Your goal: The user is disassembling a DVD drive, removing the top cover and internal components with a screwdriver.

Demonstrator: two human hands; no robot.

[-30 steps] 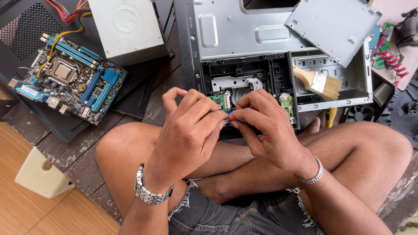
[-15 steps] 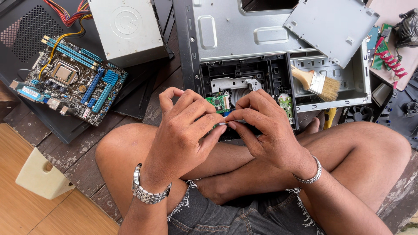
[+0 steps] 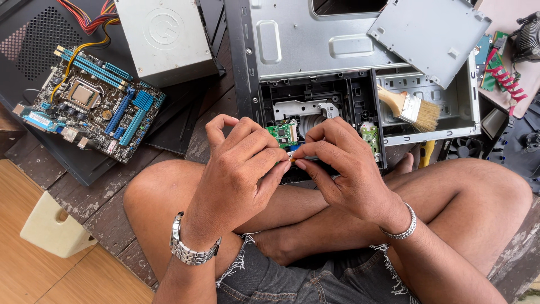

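Pinching flat green circuit board (image 3: 282,135), both hands (image 3: 242,169)

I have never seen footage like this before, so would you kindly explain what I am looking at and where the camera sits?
The camera is worn on a person's head and looks down at their lap as they sit cross-legged on dark wooden boards. The left hand, with a silver metal wristwatch, and the right hand, with a silver chain bracelet, meet and pinch a small part between their fingertips; it is too hidden to name. Just beyond them lies an opened black disc drive with a small green circuit board inside. Beside it, a wooden-handled paintbrush rests in a grey metal computer case. To the left lie a blue computer motherboard and a grey metal power supply box.
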